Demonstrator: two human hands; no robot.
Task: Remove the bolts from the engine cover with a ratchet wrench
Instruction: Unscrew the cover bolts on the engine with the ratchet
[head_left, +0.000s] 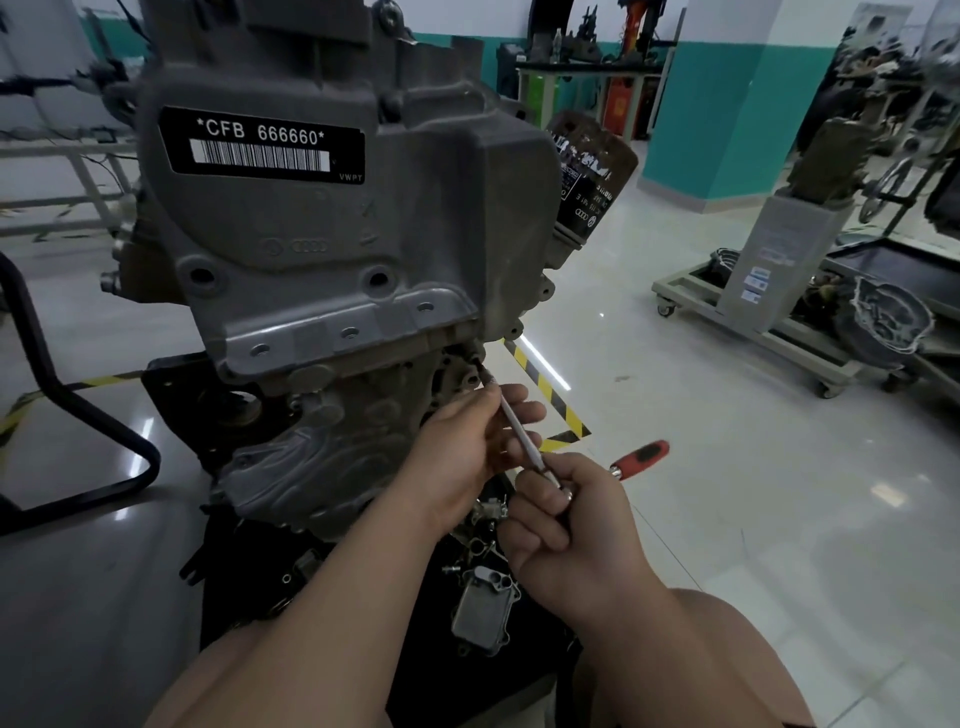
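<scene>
Left hand (465, 449) pinched extension bar (519, 431); right hand (576, 530) gripped ratchet wrench (641, 457); bar tip at engine cover's (337, 218) five o'clock.

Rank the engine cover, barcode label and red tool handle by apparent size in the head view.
1. engine cover
2. barcode label
3. red tool handle, which looks smallest although it seems nearer the camera than the label
</scene>
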